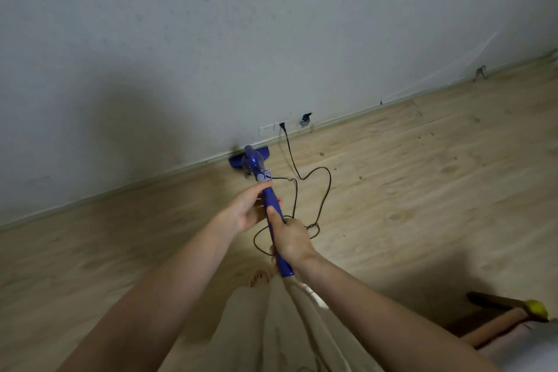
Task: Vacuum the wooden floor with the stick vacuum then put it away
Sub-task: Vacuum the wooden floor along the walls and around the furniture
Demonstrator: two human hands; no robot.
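Nearest us, our right hand (291, 240) wraps the low end of the blue handle (273, 205), thumb laid along it; our left hand (247, 208), at 11 o'clock from the right, curls round the same handle higher up. We judge the vacuum (253, 161) light and stiff, easily steered with both hands where they sit now, one above the other on the handle. It is all deep blue with a bulbous body and a wide flat head (235, 160) pushed against the baseboard (181, 167) at 12 o'clock. A black cord (324, 190) loops slack on the wooden floor (422, 190) at 1 o'clock, running up to a wall socket (282, 125); it could snag underfoot. Dust specks dot the boards toward 2 o'clock.
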